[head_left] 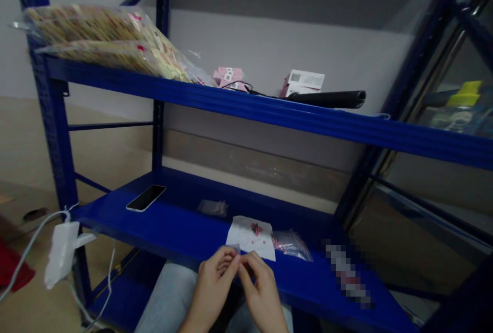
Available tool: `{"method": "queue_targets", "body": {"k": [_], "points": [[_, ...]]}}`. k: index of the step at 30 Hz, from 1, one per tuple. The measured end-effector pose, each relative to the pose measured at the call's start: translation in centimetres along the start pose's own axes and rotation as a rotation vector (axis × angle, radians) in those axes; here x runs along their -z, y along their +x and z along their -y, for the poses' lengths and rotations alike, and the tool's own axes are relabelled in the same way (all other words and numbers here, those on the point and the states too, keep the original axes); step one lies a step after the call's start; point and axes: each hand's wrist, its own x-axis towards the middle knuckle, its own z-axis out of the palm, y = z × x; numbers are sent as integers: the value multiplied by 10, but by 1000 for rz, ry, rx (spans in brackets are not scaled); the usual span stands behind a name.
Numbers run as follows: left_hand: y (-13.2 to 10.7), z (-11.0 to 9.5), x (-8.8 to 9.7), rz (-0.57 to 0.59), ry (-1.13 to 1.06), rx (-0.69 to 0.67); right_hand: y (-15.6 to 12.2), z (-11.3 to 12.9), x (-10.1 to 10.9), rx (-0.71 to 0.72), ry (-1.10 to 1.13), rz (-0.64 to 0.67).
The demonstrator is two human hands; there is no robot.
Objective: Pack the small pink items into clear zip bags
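My left hand (216,280) is closed in a pinch, and a small clear plastic bag (234,247) shows at its fingertips. Right against it, my right hand (260,282) is also closed, thumb and forefinger together near the left thumb; what it grips is hidden. Just beyond both hands lies a white paper sheet (246,235) bearing several small pink pieces (256,229) and some darker ones. To the right of the sheet is a clear zip bag (293,246) with pink pieces inside. Another small clear bag (212,208) with pink contents lies farther back on the left.
A phone (146,198) lies on the blue shelf (173,230) at left. A pixelated object (346,274) is at right. Above, the upper shelf (231,98) carries bagged sticks (96,30), pink boxes (230,75) and a black rod-like object (331,99). A white power adapter (61,253) hangs at left.
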Motion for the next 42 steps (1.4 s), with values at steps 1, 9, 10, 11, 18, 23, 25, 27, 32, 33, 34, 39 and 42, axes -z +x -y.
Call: {"method": "queue_targets", "body": {"k": [1, 9, 10, 11, 18, 23, 25, 27, 32, 33, 34, 39, 42], "points": [[1, 2, 0, 6, -17, 4, 0, -3, -2, 4, -1, -9], [7, 4, 6, 88, -353, 154, 1, -15, -11, -27, -10, -44], [6, 3, 7, 91, -377, 170, 1, -14, -11, -28, -1, -42], [5, 2, 8, 95, -395, 174, 1, -13, -11, -28, 8, -38], [6, -1, 21, 146, -205, 92, 1, 1, -8, -30, 23, 46], [4, -15, 27, 106, 254, -77, 3, 4, -7, 18, -126, 56], [2, -20, 26, 106, 346, -132, 2, 1, -10, 27, -177, 13], [-1, -20, 23, 104, 434, -171, 1, -3, -13, 19, -216, -24], [-2, -9, 16, 115, 617, -241, 0, -7, -16, -53, -203, -17], [-2, -6, 15, 116, 651, -258, 0, -7, -15, -55, -196, -18], [-1, -3, 14, 117, 686, -271, 0, -6, -15, -50, -196, -24], [0, -1, 13, 154, 805, -270, -1, -3, -10, -1, -236, 29], [1, -5, 14, 177, 843, -250, 0, -2, -4, 8, -292, 71]]}}
